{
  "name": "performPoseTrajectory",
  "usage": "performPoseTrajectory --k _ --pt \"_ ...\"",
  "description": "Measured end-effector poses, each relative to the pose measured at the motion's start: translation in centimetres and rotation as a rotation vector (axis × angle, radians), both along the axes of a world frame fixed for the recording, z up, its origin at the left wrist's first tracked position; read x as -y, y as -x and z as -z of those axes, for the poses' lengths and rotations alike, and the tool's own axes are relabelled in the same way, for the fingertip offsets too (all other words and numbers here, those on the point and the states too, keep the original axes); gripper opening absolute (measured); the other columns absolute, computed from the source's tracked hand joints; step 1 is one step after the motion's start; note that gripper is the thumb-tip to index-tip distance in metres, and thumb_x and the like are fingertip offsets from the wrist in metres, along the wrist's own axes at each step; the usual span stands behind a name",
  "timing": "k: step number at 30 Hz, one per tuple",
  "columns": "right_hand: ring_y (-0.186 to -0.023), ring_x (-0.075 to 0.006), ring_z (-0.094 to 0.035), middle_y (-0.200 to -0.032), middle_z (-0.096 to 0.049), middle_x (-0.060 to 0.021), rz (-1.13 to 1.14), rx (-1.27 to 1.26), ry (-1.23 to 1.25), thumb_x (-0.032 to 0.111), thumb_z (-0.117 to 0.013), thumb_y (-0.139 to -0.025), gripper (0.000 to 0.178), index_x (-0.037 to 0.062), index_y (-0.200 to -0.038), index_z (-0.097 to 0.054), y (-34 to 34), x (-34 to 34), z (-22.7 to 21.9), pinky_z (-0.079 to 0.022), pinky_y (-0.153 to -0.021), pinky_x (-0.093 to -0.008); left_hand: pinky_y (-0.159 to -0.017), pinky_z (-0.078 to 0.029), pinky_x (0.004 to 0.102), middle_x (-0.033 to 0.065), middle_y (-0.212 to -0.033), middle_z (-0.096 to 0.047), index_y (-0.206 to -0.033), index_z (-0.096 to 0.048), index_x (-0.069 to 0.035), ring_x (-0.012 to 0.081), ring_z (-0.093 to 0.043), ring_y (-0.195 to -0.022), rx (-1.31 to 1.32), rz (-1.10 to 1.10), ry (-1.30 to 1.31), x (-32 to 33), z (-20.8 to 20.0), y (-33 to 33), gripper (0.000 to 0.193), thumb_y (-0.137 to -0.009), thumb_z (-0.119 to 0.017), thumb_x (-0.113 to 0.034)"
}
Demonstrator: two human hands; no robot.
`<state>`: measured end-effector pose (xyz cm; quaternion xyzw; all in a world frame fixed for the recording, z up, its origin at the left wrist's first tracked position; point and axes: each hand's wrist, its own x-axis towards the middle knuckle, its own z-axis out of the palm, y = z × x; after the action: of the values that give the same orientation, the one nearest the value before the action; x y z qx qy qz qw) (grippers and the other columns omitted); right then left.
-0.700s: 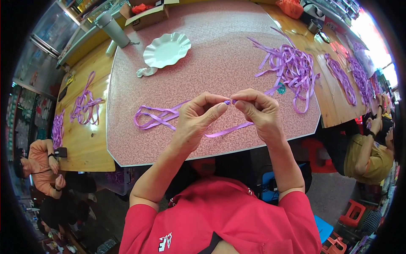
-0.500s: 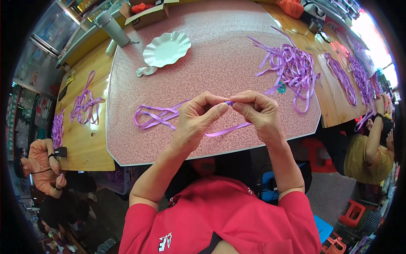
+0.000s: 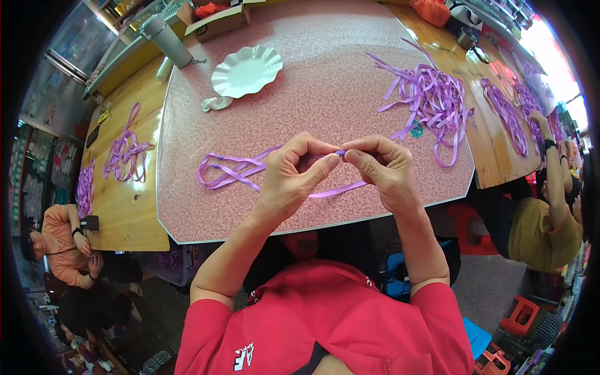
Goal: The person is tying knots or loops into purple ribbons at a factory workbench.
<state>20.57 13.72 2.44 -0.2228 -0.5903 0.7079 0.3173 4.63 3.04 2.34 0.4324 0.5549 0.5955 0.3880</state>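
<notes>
Both my hands meet above the near middle of the pink speckled tabletop. My left hand pinches a purple ribbon between thumb and forefinger. Close against it, my right hand pinches the same ribbon, so only a short bit shows between the fingertips. From my hands the ribbon hangs down to the tabletop, and a looped length of purple ribbon lies to the left of my left hand. Whether the short bit is knotted or folded is too small to tell.
A tangled heap of purple ribbons lies at right. Farther back are a white scalloped plate, a grey flask and a cardboard box. More ribbons lie on the left wooden table. People sit at both sides.
My hands stay nearly in place, fingertips shifting slightly on the ribbon. The hanging ribbon has shifted a little. At right, a person's arm has reached up toward the ribbons; the person at left has lowered a hand.
</notes>
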Motion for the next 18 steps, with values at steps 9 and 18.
performPoseTrajectory --k 9,18 --pt "-0.062 0.0003 -0.047 -0.084 -0.066 0.0013 0.061 -0.006 -0.422 0.003 -0.069 -0.09 0.012 0.0008 -0.101 -0.071 0.1 -0.4 0.4 -0.034 -0.052 -0.0159 -0.063 -0.037 0.0188 -0.0049 -0.082 -0.053 -0.099 -0.068 -0.003 0.0023 -0.046 -0.071 -0.237 -0.032 -0.073 -0.2 -1.1 -0.5 0.011 -0.09 -0.07 -0.007" --pt "-0.058 -0.0024 -0.044 -0.084 -0.067 -0.0028 0.104 -0.17 0.053 0.004 -0.067 -0.091 0.013 -0.0005 -0.103 -0.069 0.7 1.6 0.6 -0.031 -0.049 -0.0179 -0.063 -0.038 0.0189 -0.0012 -0.085 -0.052 -0.097 -0.066 -0.001 0.0045 -0.049 -0.075 -0.067 -0.117 -0.264 -0.9 0.5 -1.5 0.007 -0.09 -0.068 -0.001"
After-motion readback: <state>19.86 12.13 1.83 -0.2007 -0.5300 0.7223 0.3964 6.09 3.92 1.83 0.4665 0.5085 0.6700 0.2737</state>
